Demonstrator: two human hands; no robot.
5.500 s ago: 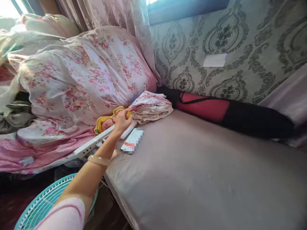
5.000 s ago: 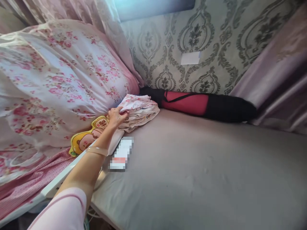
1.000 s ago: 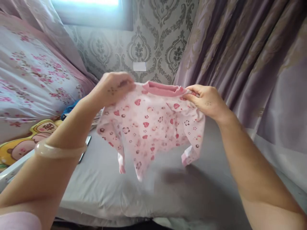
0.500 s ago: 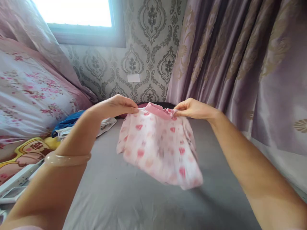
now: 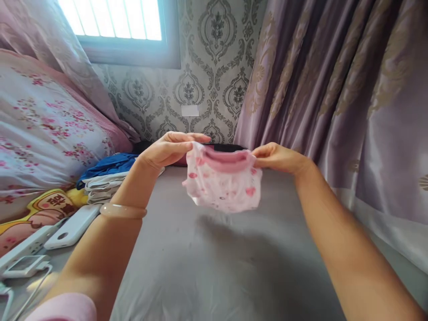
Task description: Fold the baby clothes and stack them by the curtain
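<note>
A small long-sleeved shirt [image 5: 224,185], white-pink with red hearts and a pink collar, hangs in the air above the grey bed sheet [image 5: 187,267]. My left hand [image 5: 174,147] pinches its left shoulder, thumb below and fingers stretched above. On the other side of the collar, my right hand [image 5: 276,156] grips the right shoulder between thumb and fingers. The shirt's lower part is swung back and blurred, and its sleeves cannot be made out. Its shadow falls on the sheet beneath.
Folded clothes [image 5: 109,185] with a blue piece [image 5: 107,168] on top lie at the left. Nearer are a yellow cartoon cushion [image 5: 43,211], a white power bank [image 5: 72,227], a power strip [image 5: 30,245] and cables. Behind is a black-red long bag [image 5: 229,148]; a curtain [image 5: 334,89] hangs right.
Earlier my left hand was at the clothes pile. The shirt is now held up by both hands; within the last second it has moved farther away and its hem has swung up and back.
</note>
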